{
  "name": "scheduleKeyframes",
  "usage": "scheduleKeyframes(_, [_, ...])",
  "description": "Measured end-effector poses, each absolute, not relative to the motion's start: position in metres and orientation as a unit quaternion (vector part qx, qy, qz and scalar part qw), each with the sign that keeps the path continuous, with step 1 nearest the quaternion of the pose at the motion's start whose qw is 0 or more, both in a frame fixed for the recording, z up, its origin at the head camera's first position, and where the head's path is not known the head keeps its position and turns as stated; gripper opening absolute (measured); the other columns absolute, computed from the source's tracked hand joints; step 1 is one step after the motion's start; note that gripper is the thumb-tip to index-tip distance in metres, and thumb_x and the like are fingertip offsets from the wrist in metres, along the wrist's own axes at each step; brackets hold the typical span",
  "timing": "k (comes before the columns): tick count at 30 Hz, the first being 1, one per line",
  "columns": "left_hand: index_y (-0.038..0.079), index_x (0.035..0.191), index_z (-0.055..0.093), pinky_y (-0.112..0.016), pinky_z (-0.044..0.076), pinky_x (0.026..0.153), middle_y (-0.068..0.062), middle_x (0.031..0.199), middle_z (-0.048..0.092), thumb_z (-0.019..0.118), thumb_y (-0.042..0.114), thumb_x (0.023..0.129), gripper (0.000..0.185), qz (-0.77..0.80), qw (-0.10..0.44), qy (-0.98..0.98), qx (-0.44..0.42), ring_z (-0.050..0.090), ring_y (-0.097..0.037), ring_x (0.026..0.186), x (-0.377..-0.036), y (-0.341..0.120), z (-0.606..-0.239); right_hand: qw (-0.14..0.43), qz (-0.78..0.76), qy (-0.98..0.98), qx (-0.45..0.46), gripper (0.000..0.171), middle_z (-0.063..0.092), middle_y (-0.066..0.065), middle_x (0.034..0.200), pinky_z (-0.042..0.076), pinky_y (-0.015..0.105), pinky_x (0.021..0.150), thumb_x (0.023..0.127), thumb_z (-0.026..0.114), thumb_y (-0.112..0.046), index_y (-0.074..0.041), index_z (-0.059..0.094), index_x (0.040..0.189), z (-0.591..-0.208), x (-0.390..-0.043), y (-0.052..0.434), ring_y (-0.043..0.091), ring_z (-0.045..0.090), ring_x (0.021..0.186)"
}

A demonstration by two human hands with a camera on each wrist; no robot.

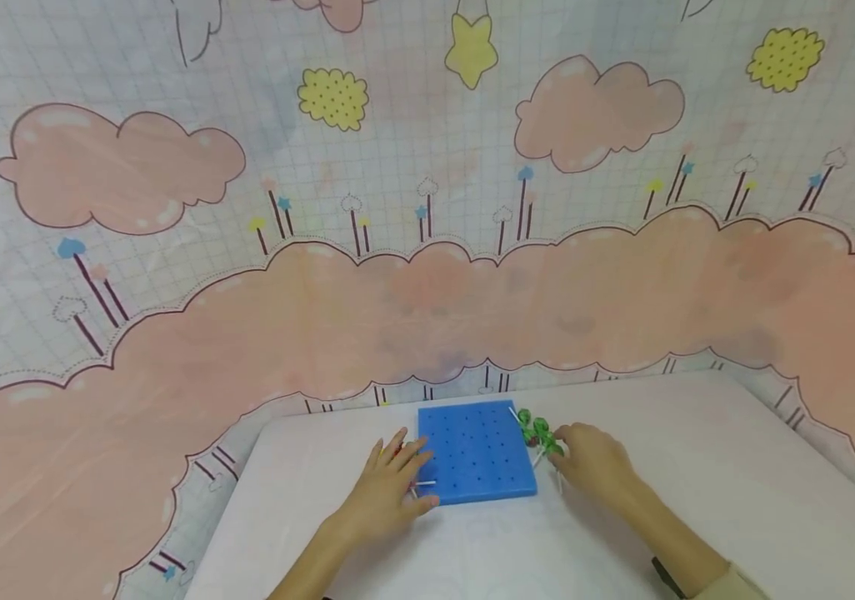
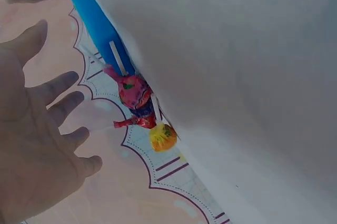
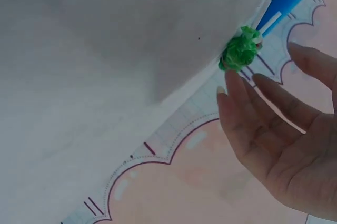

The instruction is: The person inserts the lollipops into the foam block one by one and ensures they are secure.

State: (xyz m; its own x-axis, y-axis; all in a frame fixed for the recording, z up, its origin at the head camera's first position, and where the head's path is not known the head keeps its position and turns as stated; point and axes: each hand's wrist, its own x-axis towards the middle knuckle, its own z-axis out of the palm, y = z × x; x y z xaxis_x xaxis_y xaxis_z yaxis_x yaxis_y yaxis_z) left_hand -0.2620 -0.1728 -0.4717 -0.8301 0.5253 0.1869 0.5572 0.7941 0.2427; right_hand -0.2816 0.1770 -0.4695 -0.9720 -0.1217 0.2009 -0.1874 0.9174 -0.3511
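Note:
A blue foam board (image 1: 476,450) dotted with small holes lies flat on the white table (image 1: 697,500). My left hand (image 1: 397,483) is at the board's left edge with its fingers spread and straight, holding nothing. Under it lie red (image 2: 134,92) and yellow (image 2: 162,137) wrapped lollipops, and a white stick (image 1: 424,482) pokes out. My right hand (image 1: 585,458) is at the board's right edge, fingers (image 3: 247,103) relaxed and straight. Its fingertips nearly touch a cluster of green wrapped lollipops (image 1: 536,433) (image 3: 240,50).
A cloth printed with pink clouds (image 1: 427,300) hangs behind the table and round its sides. The table's far edge runs just behind the board. White tabletop stretches out to the right of my right hand and in front of the board.

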Motion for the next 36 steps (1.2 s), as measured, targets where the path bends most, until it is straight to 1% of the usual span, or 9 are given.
scheduleKeyframes(4, [0.013,0.153,0.052,-0.066,0.007,0.126,-0.007,0.167,0.037,0.072,0.053,0.095,0.073,-0.099,0.058,-0.948,-0.296,0.016,-0.039,0.159,-0.265,-0.167,-0.472,0.063,0.189,-0.978,0.067,0.038,0.074,0.012,0.101,0.061,0.047,0.078,0.089,0.084,-0.024,0.0,0.074,0.118,-0.471,-0.288,0.173,0.024,0.068,0.083])
scheduleKeyframes(9, [0.016,0.151,0.055,-0.066,0.01,0.126,-0.003,0.163,0.044,0.074,0.052,0.093,0.071,-0.068,0.06,-0.951,-0.295,0.021,-0.038,0.158,-0.263,-0.162,-0.473,0.049,0.192,-0.978,0.066,0.037,0.073,0.013,0.1,0.062,0.048,0.081,0.089,0.084,-0.019,0.002,0.072,0.117,-0.474,-0.291,0.17,0.023,0.068,0.085])
scheduleKeyframes(11, [0.018,0.151,0.057,-0.066,0.011,0.125,0.0,0.161,0.048,0.075,0.05,0.093,0.068,-0.059,0.059,-0.952,-0.296,0.024,-0.037,0.157,-0.261,-0.161,-0.474,0.048,0.193,-0.978,0.066,0.034,0.073,0.012,0.096,0.061,0.047,0.079,0.089,0.083,-0.016,0.003,0.072,0.114,-0.474,-0.291,0.169,0.023,0.067,0.083])
scheduleKeyframes(15, [0.019,0.149,0.059,-0.067,0.014,0.124,0.002,0.156,0.053,0.076,0.046,0.093,0.065,-0.047,0.049,-0.952,-0.297,0.03,-0.036,0.155,-0.258,-0.16,-0.475,0.043,0.2,-0.976,0.071,0.022,0.068,0.007,0.086,0.059,0.04,0.074,0.089,0.083,-0.011,0.002,0.073,0.104,-0.474,-0.293,0.168,0.019,0.059,0.075])
scheduleKeyframes(17, [0.021,0.148,0.06,-0.07,0.017,0.123,0.002,0.154,0.055,0.077,0.046,0.092,0.064,-0.04,0.06,-0.95,-0.303,0.033,-0.037,0.153,-0.262,-0.163,-0.483,0.045,0.204,-0.975,0.077,0.017,0.064,0.005,0.081,0.057,0.037,0.071,0.088,0.082,-0.008,0.0,0.072,0.099,-0.474,-0.294,0.168,0.018,0.055,0.073])
scheduleKeyframes(20, [0.022,0.148,0.06,-0.072,0.021,0.12,0.002,0.153,0.057,0.077,0.046,0.092,0.063,-0.039,0.074,-0.948,-0.308,0.036,-0.038,0.151,-0.266,-0.165,-0.489,0.051,0.206,-0.973,0.089,0.011,0.063,0.003,0.078,0.055,0.036,0.07,0.088,0.081,-0.004,-0.002,0.071,0.093,-0.473,-0.296,0.167,0.018,0.054,0.072])
scheduleKeyframes(25, [0.021,0.146,0.062,-0.074,0.023,0.118,-0.002,0.152,0.058,0.078,0.041,0.092,0.06,-0.058,0.085,-0.945,-0.31,0.038,-0.041,0.15,-0.267,-0.165,-0.487,0.057,0.202,-0.973,0.093,0.012,0.065,0.004,0.079,0.057,0.037,0.07,0.086,0.082,-0.001,-0.002,0.071,0.09,-0.472,-0.301,0.166,0.018,0.057,0.072])
scheduleKeyframes(29, [0.02,0.145,0.064,-0.073,0.023,0.119,-0.003,0.151,0.059,0.078,0.037,0.092,0.057,-0.071,0.075,-0.947,-0.304,0.037,-0.041,0.15,-0.267,-0.165,-0.483,0.05,0.2,-0.974,0.09,0.013,0.067,0.005,0.079,0.059,0.038,0.073,0.085,0.082,0.0,-0.002,0.071,0.09,-0.472,-0.303,0.165,0.018,0.059,0.073])
scheduleKeyframes(36, [0.022,0.146,0.063,-0.068,0.025,0.121,-0.002,0.153,0.057,0.075,0.038,0.094,0.055,-0.062,0.053,-0.953,-0.293,0.037,-0.039,0.151,-0.267,-0.164,-0.481,0.03,0.23,-0.97,0.071,0.013,0.07,0.005,0.084,0.062,0.042,0.081,0.085,0.081,0.0,-0.003,0.073,0.095,-0.47,-0.299,0.167,0.022,0.066,0.082])
